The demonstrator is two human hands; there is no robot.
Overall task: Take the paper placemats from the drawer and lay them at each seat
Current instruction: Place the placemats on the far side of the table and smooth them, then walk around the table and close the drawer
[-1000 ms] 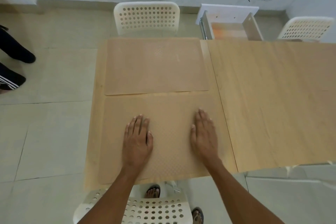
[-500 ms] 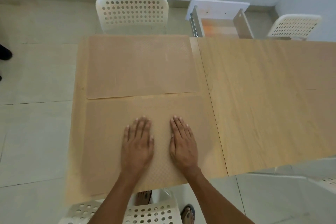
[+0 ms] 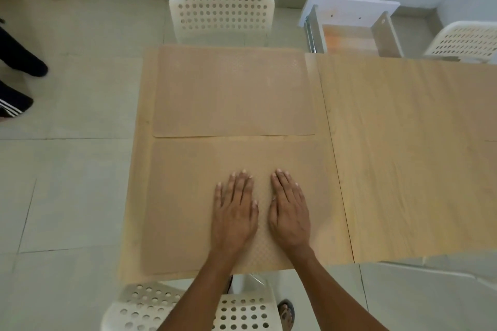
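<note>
Drawn together since a second ago: left hand (image 3: 235, 212) and right hand (image 3: 290, 213) now side by side, nearly touching, pressed palm-down on the near placemat (image 3: 183, 196) with fingers straight and lightly spread, gripping nothing. Reads as smoothing the sheet flat at the near chair (image 3: 193, 306). Far placemat (image 3: 231, 91) already laid before the far chair (image 3: 221, 12). Right half of the table (image 3: 408, 153) bare wood, drawer (image 3: 349, 32) standing open beyond it. Likely next: more mats for the remaining seats.
</note>
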